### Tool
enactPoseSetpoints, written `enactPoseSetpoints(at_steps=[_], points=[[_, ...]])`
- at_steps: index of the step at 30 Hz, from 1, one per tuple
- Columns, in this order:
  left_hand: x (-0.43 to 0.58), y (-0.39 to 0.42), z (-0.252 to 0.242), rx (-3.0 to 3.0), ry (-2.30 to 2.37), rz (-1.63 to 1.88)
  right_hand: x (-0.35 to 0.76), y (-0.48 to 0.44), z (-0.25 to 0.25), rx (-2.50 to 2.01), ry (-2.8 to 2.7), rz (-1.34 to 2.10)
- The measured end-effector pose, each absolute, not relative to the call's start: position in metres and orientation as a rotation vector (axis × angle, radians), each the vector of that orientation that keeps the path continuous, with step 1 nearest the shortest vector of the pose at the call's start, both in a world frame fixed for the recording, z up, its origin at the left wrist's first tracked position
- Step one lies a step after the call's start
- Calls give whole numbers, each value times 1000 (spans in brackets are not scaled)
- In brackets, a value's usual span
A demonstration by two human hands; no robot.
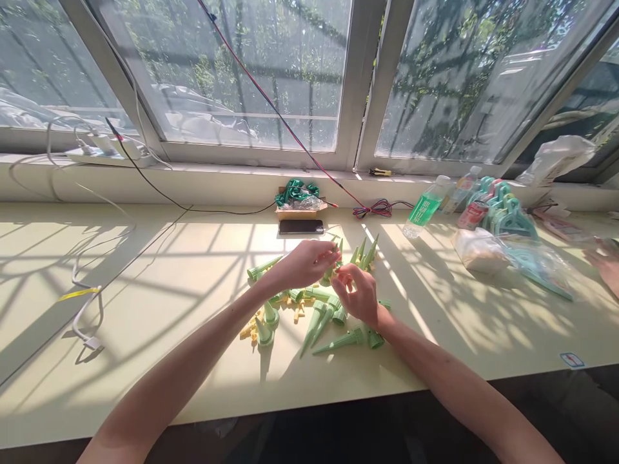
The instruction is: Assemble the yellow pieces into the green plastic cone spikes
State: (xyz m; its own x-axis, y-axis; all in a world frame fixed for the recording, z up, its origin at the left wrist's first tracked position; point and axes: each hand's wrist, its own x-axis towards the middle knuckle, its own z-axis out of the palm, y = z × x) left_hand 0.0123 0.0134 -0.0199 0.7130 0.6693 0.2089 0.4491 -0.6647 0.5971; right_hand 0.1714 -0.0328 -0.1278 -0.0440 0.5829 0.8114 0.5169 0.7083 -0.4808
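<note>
My left hand (305, 263) is closed on a green plastic cone spike (330, 274), holding it just above the table. My right hand (358, 295) meets it from the right, fingers pinched at the spike's end; what they pinch is too small to make out. Under both hands lies a heap of several green cone spikes (323, 319), some lying flat, some standing point up (368, 251). Small yellow plastic pieces (249, 330) are scattered at the heap's left side.
A black phone (300, 226) and a carton of green parts (298, 197) lie behind the heap. A water bottle (424, 209), teal clips (503, 209) and plastic bags (483, 251) sit at right. Cables (82, 293) trail at left. Another person's hand (607, 267) shows at the right edge.
</note>
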Motion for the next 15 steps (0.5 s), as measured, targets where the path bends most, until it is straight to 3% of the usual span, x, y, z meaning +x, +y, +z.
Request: enactPoseSetpoints(at_steps=[15], points=[[13, 10, -21, 2521, 794, 524, 171, -30, -130, -1004, -1739, 15]])
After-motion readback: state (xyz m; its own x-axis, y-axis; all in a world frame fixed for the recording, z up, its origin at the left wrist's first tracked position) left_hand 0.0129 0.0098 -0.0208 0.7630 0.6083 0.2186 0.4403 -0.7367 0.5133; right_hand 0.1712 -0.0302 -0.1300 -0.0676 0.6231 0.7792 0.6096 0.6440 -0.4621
